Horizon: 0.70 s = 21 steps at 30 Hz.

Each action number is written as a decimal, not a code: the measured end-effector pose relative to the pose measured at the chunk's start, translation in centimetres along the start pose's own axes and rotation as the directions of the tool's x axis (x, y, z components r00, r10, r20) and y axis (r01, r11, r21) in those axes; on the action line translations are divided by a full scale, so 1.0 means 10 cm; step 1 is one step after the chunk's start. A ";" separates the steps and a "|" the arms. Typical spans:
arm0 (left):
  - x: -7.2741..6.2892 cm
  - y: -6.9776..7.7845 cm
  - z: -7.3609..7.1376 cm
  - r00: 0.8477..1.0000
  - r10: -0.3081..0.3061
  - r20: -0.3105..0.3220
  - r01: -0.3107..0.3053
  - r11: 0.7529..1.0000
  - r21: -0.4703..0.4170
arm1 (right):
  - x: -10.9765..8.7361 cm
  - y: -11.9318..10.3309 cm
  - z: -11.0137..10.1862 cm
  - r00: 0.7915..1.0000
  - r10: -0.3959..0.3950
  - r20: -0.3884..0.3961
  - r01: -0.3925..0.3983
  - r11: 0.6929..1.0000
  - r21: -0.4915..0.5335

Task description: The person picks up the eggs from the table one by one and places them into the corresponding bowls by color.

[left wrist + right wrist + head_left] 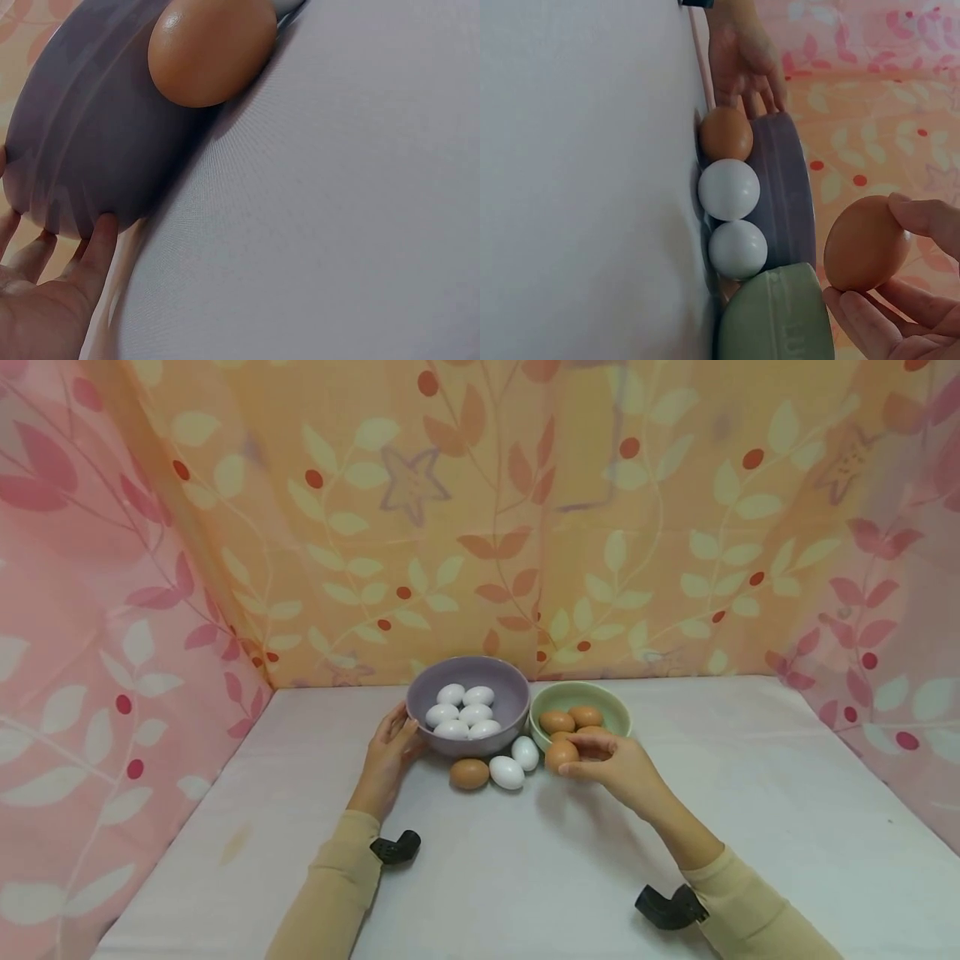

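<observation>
My right hand (618, 768) pinches a brown egg (864, 244) between thumb and fingers, at the front rim of a green bowl (618, 708). Several brown eggs (557, 722) lie inside that bowl, partly hidden by the hand. To its left stands a purple bowl (502, 681) with several white eggs (476, 715) in it. My left hand (387, 756) touches the left side of the purple bowl, its fingertips against the outer wall with the fingers fairly straight. In front of the bowls, a brown egg (469, 774) and two white eggs (507, 772) lie on the table.
A white cloth covers the table (465, 877). Behind the bowls hangs a yellow-orange patterned curtain (480, 527), with pink leaf-printed cloth (90, 652) on both sides. Black wrist cameras (396, 847) stick out from both sleeves.
</observation>
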<state>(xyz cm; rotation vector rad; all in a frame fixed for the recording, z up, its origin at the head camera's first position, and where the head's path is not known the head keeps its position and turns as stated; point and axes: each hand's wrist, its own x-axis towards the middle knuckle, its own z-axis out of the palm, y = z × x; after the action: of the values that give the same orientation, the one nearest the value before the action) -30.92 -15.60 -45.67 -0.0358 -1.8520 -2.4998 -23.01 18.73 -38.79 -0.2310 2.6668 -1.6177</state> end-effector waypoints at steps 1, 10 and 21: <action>0.00 0.00 0.00 1.000 -0.003 0.000 0.003 1.000 -0.003 | 0.01 0.00 -0.01 1.000 0.000 -0.004 0.000 1.000 -0.008; 0.01 0.02 0.00 1.000 -0.015 0.000 0.015 1.000 -0.002 | 0.19 0.00 -0.12 0.999 0.029 -0.028 -0.029 0.999 0.025; -0.01 0.02 0.00 1.000 -0.013 0.002 0.013 1.000 -0.001 | 0.43 0.00 -0.16 0.999 0.046 -0.025 -0.047 0.998 -0.034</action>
<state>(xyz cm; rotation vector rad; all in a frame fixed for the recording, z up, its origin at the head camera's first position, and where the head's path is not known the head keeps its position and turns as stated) -30.86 -15.63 -45.50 -0.0265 -1.8578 -2.5105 -27.42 19.58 -37.79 -0.1498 2.6984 -1.5733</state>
